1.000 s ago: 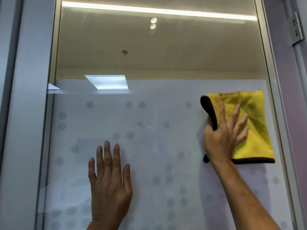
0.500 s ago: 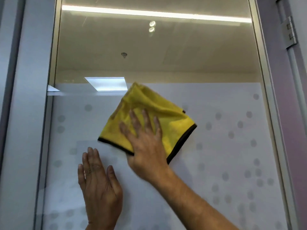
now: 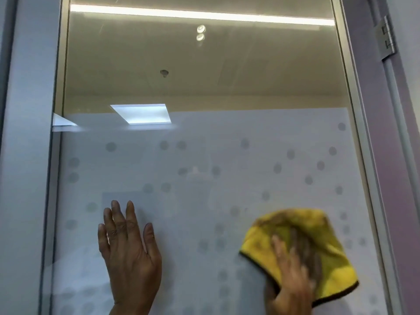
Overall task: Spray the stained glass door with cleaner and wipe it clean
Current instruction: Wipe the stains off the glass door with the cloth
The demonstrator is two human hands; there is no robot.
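Observation:
The glass door (image 3: 204,173) fills the view: clear glass on top, a frosted band with grey dots below. My left hand (image 3: 129,253) lies flat on the frosted glass at lower left, fingers spread and pointing up, holding nothing. A yellow microfibre cloth (image 3: 318,244) with a dark edge is pressed against the glass at lower right. My right hand (image 3: 293,276) lies on the cloth and is motion-blurred. No spray bottle is in view.
A metal door frame (image 3: 356,123) runs down the right side with a hinge (image 3: 387,39) at upper right. A grey frame post (image 3: 27,155) stands on the left. Ceiling lights show in the upper glass.
My right hand swept the cloth from the upper right to the upper middle, then down to the lower right of the frosted glass. My left hand stayed flat on the glass at lower left.

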